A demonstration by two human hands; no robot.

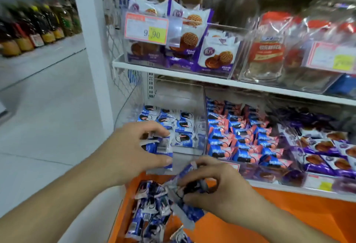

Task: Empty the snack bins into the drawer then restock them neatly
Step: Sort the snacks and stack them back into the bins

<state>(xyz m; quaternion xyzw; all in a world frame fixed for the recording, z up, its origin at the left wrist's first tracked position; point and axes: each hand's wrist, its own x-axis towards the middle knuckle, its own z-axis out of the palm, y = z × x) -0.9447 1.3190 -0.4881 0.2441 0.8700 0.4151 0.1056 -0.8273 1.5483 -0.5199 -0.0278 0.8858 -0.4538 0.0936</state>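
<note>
A clear plastic snack bin on the lower shelf holds rows of blue-and-white cookie packets. My left hand grips a small stack of the same blue packets in front of that bin. My right hand pinches more blue packets just above the open orange drawer. A loose heap of blue packets lies in the drawer's left part.
To the right sit bins of blue-and-pink packets and purple waffle packets. The upper shelf carries clear bins of purple waffle cookies and red-labelled bags, with price tags. A white pillar and an aisle floor lie left.
</note>
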